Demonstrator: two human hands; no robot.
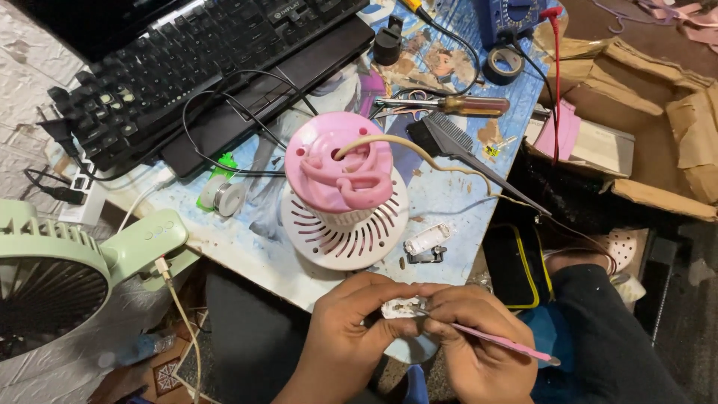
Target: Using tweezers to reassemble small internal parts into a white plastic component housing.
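Both hands work below the counter (247, 254): left hand (348, 329) pinches a small white part (400, 307), right hand (467, 333) grips pink tweezers (508, 344) touching it.

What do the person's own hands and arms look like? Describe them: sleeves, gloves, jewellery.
Both the left hand and the right hand are bare: no gloves, and no rings or watch visible. The wrists and the visible parts of the forearms carry no sleeves. Fingernails look short. Nothing else is worn on them.
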